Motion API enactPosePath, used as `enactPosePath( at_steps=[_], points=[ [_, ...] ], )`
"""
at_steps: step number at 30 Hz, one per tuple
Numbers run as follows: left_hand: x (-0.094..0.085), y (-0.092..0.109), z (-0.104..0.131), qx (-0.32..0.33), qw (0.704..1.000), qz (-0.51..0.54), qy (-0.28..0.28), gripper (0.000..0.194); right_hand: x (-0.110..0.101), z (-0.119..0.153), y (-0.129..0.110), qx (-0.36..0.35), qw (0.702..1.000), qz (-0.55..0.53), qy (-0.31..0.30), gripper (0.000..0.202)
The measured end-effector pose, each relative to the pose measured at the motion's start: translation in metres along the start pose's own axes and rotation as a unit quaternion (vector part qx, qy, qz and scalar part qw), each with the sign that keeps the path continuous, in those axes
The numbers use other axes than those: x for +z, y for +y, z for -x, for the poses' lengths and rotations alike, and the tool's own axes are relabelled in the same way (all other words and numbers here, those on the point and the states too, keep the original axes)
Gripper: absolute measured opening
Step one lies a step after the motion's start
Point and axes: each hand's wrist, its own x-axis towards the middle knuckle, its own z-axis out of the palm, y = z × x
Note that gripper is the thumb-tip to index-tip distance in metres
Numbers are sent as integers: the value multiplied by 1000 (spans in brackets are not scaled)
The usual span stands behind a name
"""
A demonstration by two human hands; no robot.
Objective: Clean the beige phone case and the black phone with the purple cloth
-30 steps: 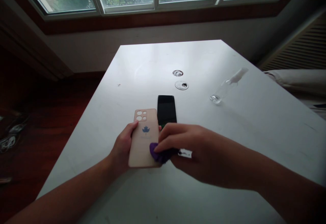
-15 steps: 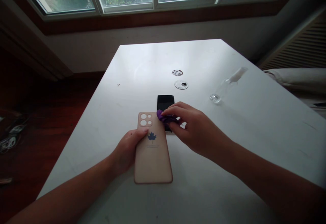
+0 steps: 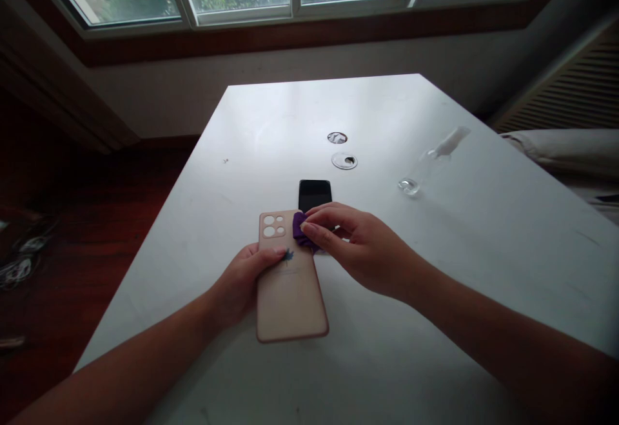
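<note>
The left hand is partly closed around the left edge of a beige phone case. Its thumb lies flat across the back of the case and covers part of a dark blue leaf print; its other fingers go behind the case, where their curl cannot be seen. The case is tilted slightly, with the end that has the round camera openings at the far side and the plain end at the near side.

The right hand is half closed in a pinch, with a purple cloth bunched between the thumb and fingers. The cloth touches the far right part of the case, to the right of the camera openings.

A black phone is just beyond the case on the white table, its near part hidden behind the case, the cloth and the right hand. Farther off on the table are a round cover with a small opening and, just beyond it, a round hole. To the right, well apart from the hands, a clear bottle lies on its side.
</note>
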Motion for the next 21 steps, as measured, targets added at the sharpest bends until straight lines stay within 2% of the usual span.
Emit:
enactPosePath(
  at_steps=[5, 8, 11, 15, 21],
  points=[
    [-4, -4, -3, 14, 1000, -22, -5, 38, 6, -6, 10, 69, 996, -54, 32, 32],
    [-5, -6, -4, 21, 999, -34, -2, 39, 7, -8, 13, 76, 994, -74, 28, 35],
    [-6, -5, -4, 13, 999, -39, -1, 40, 8, -7, 12, 62, 996, -58, 41, 40],
    [-7, -3, -3, -1, 1000, -31, -1, 42, 12, -5, 11, -2, 997, 39, 63, 27],
    [-2, -2, -2, -6, 999, -17, 27, 45, 14, -2, 13, -50, 995, 86, 25, 25]
  ],
)
